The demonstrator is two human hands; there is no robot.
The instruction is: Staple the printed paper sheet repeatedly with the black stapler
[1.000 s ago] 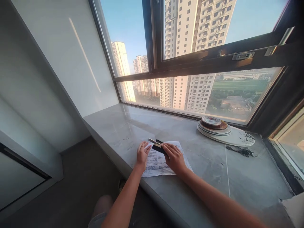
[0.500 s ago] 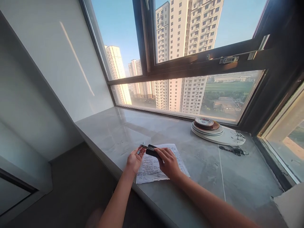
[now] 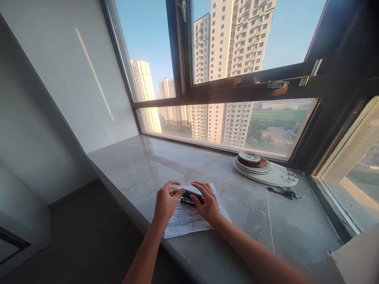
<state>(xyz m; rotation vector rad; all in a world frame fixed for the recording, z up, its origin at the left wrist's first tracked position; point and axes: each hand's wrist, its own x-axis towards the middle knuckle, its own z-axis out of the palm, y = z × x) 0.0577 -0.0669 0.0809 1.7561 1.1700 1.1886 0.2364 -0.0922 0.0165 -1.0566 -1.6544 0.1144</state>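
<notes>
A black stapler [image 3: 192, 196] with a small red spot at its right end lies low over the printed paper sheets [image 3: 189, 221]. My left hand [image 3: 168, 200] is at the stapler's left end, thumb tip against it and index finger curved above. My right hand [image 3: 207, 203] grips the right part of the stapler, thumb on the near side and fingers on the far side. The stapler's top and lower base show as two dark bars, slightly apart at the left. The paper lies flat on the grey stone sill, partly covered by both hands.
A stack of plates [image 3: 251, 162] and a white oval board [image 3: 284, 175] lie by the window at right. Dark-handled scissors or a similar tool [image 3: 286, 193] lie in front of them. The sill's front edge [image 3: 130, 217] drops to the floor at left.
The stapler's metal part no longer sticks out to the left; its parts have come together. It is lower over the paper. My left fingers have shifted to its end. The view has shifted slightly.
</notes>
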